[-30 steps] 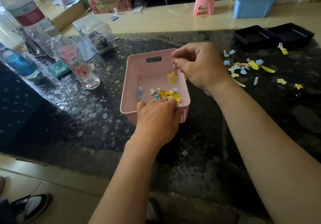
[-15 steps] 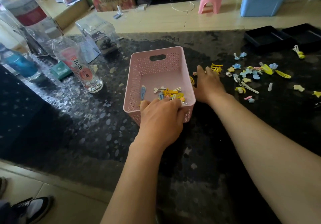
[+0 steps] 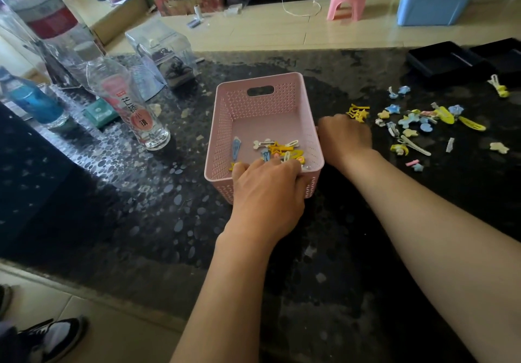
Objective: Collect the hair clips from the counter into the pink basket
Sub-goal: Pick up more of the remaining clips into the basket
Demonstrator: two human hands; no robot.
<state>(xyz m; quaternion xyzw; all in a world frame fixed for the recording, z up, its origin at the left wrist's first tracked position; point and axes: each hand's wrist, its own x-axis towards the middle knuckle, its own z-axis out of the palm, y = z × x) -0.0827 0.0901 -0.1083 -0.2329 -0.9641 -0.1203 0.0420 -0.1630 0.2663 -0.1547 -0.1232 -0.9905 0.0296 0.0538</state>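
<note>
The pink basket [image 3: 309,114] stands mid-counter with several yellow, blue and white hair clips [image 3: 277,149] in its near half. My left hand [image 3: 267,190] grips the basket's near rim, fingers hooked inside. My right hand [image 3: 345,137] rests on the counter just right of the basket, fingers curled down beside a yellow star clip [image 3: 357,112]. Whether it holds a clip is hidden under the fingers. More loose clips [image 3: 414,121] lie scattered further right.
A clear bottle with a red label [image 3: 132,109], a blue bottle [image 3: 31,100], a teal packet [image 3: 100,111] and a clear plastic box [image 3: 163,52] stand left of the basket. Black trays [image 3: 448,59] sit at the far right edge. The counter's front edge [image 3: 112,286] is near me.
My right hand dropped a yellow star clip into the basket, then moved right and down onto the counter; its fingers have now curled. My left hand stayed on the basket rim.
</note>
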